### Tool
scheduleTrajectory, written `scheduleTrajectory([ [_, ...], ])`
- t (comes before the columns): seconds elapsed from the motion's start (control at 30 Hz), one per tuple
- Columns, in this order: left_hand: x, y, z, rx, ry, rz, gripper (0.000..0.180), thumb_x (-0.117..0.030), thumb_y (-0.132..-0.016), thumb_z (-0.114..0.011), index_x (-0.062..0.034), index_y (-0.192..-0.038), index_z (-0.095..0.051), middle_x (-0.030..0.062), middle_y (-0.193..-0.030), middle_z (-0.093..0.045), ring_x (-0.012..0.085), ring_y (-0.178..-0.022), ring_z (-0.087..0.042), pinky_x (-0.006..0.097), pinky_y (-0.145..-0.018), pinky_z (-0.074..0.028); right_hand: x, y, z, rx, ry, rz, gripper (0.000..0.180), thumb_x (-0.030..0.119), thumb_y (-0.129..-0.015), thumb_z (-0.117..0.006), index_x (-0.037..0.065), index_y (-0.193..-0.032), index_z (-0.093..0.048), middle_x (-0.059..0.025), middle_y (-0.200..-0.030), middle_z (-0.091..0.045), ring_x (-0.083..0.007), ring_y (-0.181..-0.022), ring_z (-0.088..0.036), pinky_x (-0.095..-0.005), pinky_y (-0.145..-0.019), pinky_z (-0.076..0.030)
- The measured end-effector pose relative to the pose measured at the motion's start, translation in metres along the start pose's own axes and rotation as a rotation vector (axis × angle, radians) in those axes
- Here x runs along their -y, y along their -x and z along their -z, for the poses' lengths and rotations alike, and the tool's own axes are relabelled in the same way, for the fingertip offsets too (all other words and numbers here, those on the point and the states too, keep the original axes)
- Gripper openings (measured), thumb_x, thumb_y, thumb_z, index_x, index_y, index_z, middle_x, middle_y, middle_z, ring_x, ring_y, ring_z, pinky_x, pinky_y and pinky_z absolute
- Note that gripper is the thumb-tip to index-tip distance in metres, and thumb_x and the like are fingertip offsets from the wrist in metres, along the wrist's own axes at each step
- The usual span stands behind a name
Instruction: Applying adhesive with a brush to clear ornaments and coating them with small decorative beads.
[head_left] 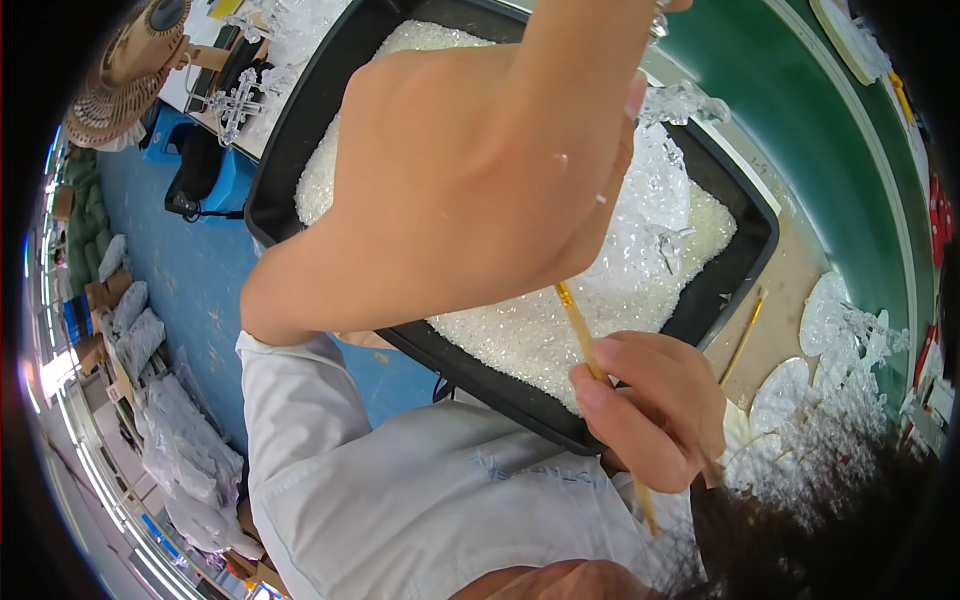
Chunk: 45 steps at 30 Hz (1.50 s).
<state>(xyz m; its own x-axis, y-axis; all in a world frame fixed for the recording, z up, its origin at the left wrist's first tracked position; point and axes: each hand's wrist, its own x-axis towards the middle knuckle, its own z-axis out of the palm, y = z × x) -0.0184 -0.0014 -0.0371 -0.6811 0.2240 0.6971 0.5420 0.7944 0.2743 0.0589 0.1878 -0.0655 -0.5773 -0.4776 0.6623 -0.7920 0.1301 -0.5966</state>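
Note:
My left hand [470, 170] reaches over a black tray [258, 205], its back toward me and one finger stretched upward. Its fingers close on a clear, glass-like ornament [685, 103], which I see only in part beyond the hand. The round, frosted-looking lower part of this ornament stands over white glittering granules [500, 345] spread in the tray. Close to the tray's near edge, my right hand [660, 405] pinches a thin brush [577, 325] with a pale wooden handle. My left hand hides the brush's far end.
A second thin brush [742, 335] lies right of the tray. Several clear ornaments with round bases [780, 395] stand farther right, beside a green curved surface [800, 130]. More clear pieces [240, 100] and a brown fan [130, 75] are at upper left, near a blue stool [232, 180].

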Motion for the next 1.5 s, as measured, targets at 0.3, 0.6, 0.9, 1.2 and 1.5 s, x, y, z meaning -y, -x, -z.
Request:
scheduleTrajectory([
  [0.3,-0.001,0.0,0.003,0.037,-0.071,0.023,0.046,-0.009,-0.077,-0.068,-0.0093,-0.121,-0.053,0.0004,-0.045,-0.045,0.0225,-0.033,-0.046,0.036,-0.035,-0.034,-0.003,-0.001,-0.008,-0.081,0.003,0.035,0.044,-0.015,-0.061,-0.076,-0.002,-0.1,-0.061,-0.0203,-0.095,-0.063,-0.028,-0.067,-0.065,-0.0287,-0.052,-0.053],
  [0.6,-0.018,-0.015,0.024,0.272,0.038,0.123,0.039,0.001,-0.082,-0.06,0.0048,-0.12,-0.051,0.0145,-0.092,-0.059,0.0227,-0.051,-0.055,0.031,-0.048,-0.043,-0.005,-0.003,-0.013,-0.124,0.028,0.039,0.041,-0.013,-0.058,-0.077,-0.002,-0.096,-0.063,-0.0196,-0.09,-0.064,-0.0262,-0.064,-0.064,-0.0263,-0.049,-0.051],
  [0.9,-0.013,-0.016,0.019,0.15,0.202,-0.085,0.034,0.003,-0.085,-0.055,0.0103,-0.117,-0.05,0.0202,-0.104,-0.06,0.0256,-0.061,-0.059,0.03,-0.054,-0.047,-0.009,-0.003,-0.018,-0.198,0.16,0.06,0.026,-0.005,-0.065,-0.073,0.003,-0.089,-0.067,-0.013,-0.09,-0.067,-0.0243,-0.066,-0.067,-0.0294,-0.055,-0.055],
  [1.2,0.016,-0.013,0.026,0.264,0.125,-0.211,0.034,0.001,-0.088,-0.061,0.0094,-0.12,-0.052,0.0122,-0.114,-0.062,0.01,-0.081,-0.055,0.021,-0.072,-0.043,0.005,0.018,0.004,-0.386,-0.207,-0.042,0.035,-0.005,-0.065,-0.077,0.004,-0.097,-0.066,-0.0144,-0.091,-0.068,-0.0263,-0.066,-0.067,-0.0375,-0.064,-0.057],
  [1.5,0.038,-0.017,0.025,0.109,0.417,-0.429,0.035,0.001,-0.083,-0.064,0.0115,-0.113,-0.048,0.0172,-0.087,-0.059,0.0172,-0.064,-0.05,0.032,-0.061,-0.044,-0.012,0.026,0.004,-0.689,-0.294,-0.089,0.014,0.001,-0.088,-0.057,0.004,-0.1,-0.048,-0.0185,-0.096,-0.049,-0.0232,-0.059,-0.056,-0.0246,-0.043,-0.048],
])
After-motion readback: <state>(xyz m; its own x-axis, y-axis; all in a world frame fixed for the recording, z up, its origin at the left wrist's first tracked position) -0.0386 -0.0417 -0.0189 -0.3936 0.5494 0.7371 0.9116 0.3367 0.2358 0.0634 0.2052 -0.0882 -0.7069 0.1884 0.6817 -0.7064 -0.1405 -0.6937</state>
